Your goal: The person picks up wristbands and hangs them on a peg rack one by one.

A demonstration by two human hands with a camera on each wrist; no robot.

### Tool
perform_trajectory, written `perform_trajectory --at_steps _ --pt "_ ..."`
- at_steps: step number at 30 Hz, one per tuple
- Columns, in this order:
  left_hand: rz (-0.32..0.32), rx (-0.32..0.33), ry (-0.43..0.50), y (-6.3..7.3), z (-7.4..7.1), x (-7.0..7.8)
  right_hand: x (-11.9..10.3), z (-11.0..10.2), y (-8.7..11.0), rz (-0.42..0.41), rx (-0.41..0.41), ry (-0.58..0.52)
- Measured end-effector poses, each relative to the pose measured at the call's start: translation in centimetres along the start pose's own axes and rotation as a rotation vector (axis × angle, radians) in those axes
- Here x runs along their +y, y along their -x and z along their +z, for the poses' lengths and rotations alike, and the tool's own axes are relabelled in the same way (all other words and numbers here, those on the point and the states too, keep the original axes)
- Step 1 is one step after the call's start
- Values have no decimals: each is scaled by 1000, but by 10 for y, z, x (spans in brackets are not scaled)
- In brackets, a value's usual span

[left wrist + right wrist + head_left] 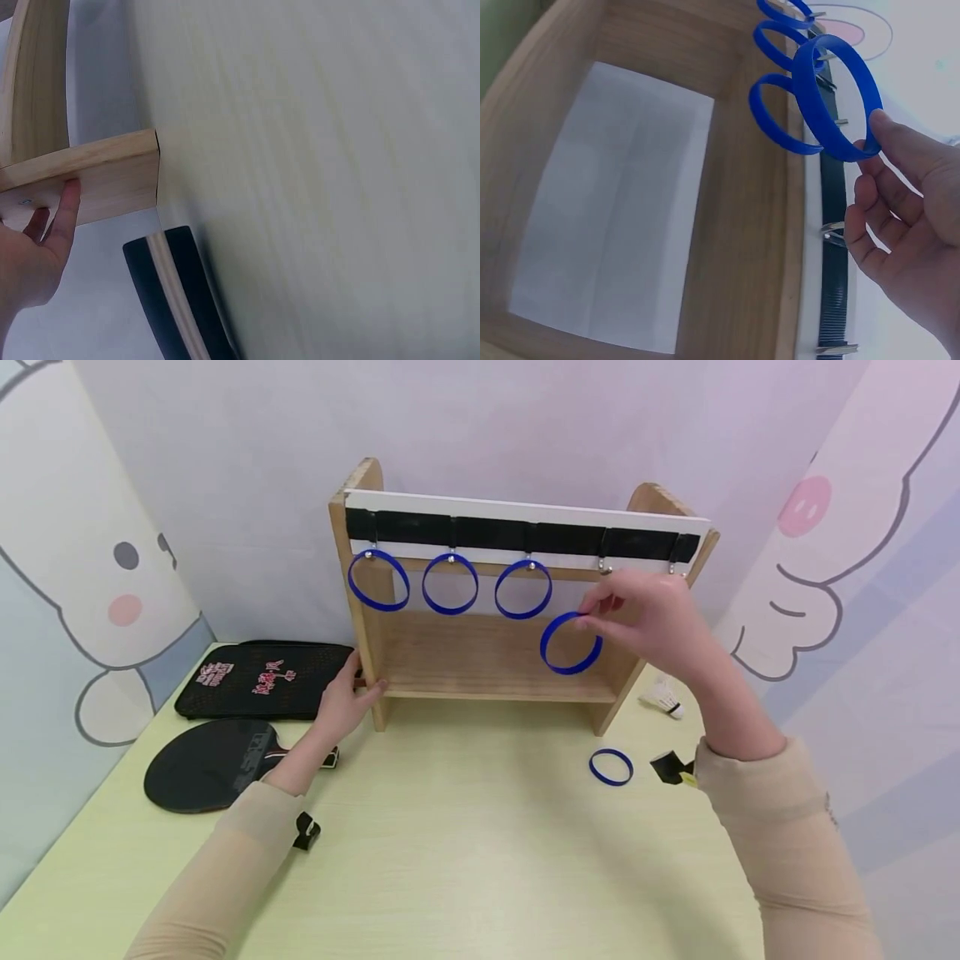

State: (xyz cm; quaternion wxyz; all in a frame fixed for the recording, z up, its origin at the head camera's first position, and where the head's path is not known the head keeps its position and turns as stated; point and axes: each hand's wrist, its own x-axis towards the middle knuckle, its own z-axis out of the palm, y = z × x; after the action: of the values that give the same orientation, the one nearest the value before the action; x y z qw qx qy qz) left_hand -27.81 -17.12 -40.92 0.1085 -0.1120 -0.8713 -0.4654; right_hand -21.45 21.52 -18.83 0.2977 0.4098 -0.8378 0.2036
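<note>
My right hand [645,614] pinches a blue ring [570,670] between thumb and fingertips, in front of the rack's right half. In the right wrist view that blue ring [810,90] stands out from the hook strip. Three other blue rings hang in a row from the hooks on the left, the nearest being a hung ring [523,615]. My left hand [343,703] grips the left side panel of the wooden rack [495,647], its thumb round the front edge. In the left wrist view, fingers of the left hand [34,259] press against the panel [120,180].
One blue ring [611,782] lies on the table, with a shuttlecock [663,700] behind it. Left of the rack are a black case [247,681] and a table tennis bat [202,768]. Two hooks on the right of the black strip [487,533] carry no ring.
</note>
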Motion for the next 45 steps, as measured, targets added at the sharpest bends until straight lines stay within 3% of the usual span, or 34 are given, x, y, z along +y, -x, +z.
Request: perform_trajectory --at_steps 10,16,23,30,39,45 --pt "-9 -10 21 1 0 0 -1 -15 -21 -43 183 -2" --pt "-8 -2 18 1 -1 0 7 -20 -26 1 173 108" --pt "1 -11 16 0 2 0 20 -23 -20 93 200 137" --pt "22 -4 15 -1 3 2 31 -22 -15 82 209 184" --pt "3 -16 19 -2 4 4 37 -20 -9 133 161 206" --pt "-9 -21 20 -3 4 5 37 -20 -7 125 138 197"
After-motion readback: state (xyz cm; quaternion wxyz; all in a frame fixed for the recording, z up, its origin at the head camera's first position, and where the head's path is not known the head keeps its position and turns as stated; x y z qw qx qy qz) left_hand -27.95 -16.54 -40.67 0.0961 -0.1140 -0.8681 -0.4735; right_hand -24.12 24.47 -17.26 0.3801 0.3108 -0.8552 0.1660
